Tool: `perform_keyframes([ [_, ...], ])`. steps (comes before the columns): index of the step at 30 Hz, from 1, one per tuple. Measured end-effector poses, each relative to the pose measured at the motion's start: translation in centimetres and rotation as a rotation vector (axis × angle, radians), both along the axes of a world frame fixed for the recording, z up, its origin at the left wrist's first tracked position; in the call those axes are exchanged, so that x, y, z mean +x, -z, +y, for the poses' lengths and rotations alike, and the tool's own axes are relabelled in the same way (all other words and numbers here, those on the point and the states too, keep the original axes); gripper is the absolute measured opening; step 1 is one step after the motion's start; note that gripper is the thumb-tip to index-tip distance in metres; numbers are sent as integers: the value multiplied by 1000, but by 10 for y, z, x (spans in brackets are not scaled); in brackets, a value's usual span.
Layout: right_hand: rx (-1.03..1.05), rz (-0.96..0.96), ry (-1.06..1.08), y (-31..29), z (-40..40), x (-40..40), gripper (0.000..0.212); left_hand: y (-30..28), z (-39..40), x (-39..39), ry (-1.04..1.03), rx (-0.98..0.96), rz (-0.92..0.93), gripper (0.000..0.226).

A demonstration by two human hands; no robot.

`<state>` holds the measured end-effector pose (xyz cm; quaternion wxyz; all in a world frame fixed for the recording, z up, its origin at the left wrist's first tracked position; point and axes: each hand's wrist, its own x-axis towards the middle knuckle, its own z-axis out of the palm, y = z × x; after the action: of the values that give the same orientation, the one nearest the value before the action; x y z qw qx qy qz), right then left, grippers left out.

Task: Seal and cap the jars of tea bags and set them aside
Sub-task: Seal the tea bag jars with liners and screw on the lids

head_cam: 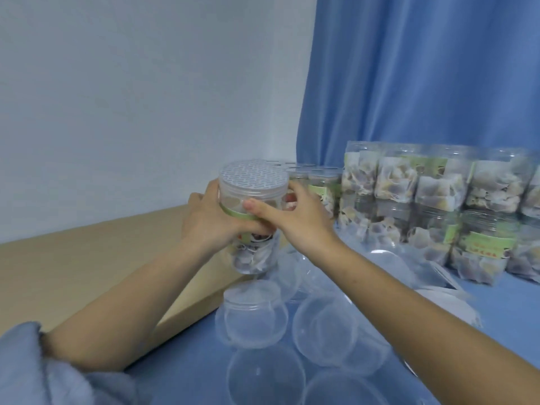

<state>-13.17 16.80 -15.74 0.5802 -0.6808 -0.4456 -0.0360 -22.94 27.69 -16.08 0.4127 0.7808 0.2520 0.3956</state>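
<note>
A clear jar of tea bags [252, 200] with a green label band is held in the air above the table, its clear cap on and a patterned seal showing under the cap. My left hand [210, 223] grips the jar's left side and body. My right hand [295, 220] holds it from the right, thumb across the green band, fingers behind the jar just below the cap. Several loose clear caps [252, 314] lie on the blue table below.
Capped jars [318, 182] stand behind the held jar near the wall. Open jars of tea bags [438, 211] are stacked two high at the right before a blue curtain. A brown cardboard sheet [87, 267] lies at left. White seal discs [447, 299] rest near the caps.
</note>
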Motion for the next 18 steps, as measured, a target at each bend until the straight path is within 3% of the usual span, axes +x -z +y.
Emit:
perform_keyframes([
  [9,-266,26,-45,33,79,-7,86,36,60,-22,35,-155,49,77],
  [15,-332,24,-72,35,106,7,95,51,88,-11,-59,-108,88,92],
  [18,-451,117,-72,33,132,38,77,55,112,9,-67,-169,99,92],
])
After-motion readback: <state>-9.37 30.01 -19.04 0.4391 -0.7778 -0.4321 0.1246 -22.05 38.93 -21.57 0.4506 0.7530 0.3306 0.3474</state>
